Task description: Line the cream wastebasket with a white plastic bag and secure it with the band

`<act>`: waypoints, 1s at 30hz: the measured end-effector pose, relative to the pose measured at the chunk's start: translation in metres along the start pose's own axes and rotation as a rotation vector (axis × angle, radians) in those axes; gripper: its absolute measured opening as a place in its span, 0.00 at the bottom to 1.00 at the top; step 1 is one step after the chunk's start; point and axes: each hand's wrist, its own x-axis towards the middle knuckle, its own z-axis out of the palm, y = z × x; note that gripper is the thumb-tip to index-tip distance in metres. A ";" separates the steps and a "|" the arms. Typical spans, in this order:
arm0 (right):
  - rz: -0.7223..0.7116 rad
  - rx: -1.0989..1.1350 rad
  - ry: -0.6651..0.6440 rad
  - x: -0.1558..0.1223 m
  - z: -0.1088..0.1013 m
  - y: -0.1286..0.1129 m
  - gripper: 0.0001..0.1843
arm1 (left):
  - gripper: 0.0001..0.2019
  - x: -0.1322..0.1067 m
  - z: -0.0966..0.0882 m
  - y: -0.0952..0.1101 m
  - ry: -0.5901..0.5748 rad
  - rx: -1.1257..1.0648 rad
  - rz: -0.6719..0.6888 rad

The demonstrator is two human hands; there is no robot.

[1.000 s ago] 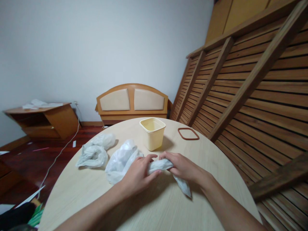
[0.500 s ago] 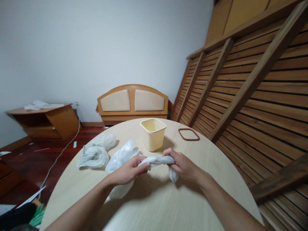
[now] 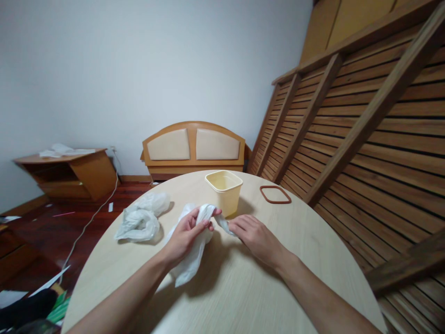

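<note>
My left hand (image 3: 186,234) is raised over the round wooden table (image 3: 243,287), its fingers closed on a white plastic bag (image 3: 194,255) that hangs down from it. My right hand (image 3: 252,236) lies just to the right, fingertips pinching the bag's other end close to the left hand. A pale yellow square tub (image 3: 224,191) stands open right behind the hands.
A second crumpled white bag (image 3: 141,218) lies on the table to the left. A brown rubber seal ring (image 3: 275,194) lies at the back right. Slatted wooden frames (image 3: 365,130) lean along the right. A headboard (image 3: 193,148) and low shelf (image 3: 69,174) stand by the wall.
The twisted bag came up off the table. My left hand rose and moved toward the tub, and my right hand slid left until the two nearly meet.
</note>
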 end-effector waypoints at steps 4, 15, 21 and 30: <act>-0.068 -0.072 -0.025 0.004 -0.001 -0.009 0.10 | 0.23 -0.001 0.003 -0.007 -0.023 0.295 0.083; -0.137 0.084 0.083 0.003 -0.010 -0.016 0.11 | 0.25 -0.009 -0.003 -0.023 -0.194 1.114 0.319; -0.201 0.087 0.140 0.001 -0.013 -0.013 0.10 | 0.14 -0.008 0.006 -0.014 -0.302 1.145 0.324; -0.116 0.352 0.188 -0.003 -0.002 -0.016 0.12 | 0.09 -0.006 0.006 -0.012 -0.376 0.985 0.288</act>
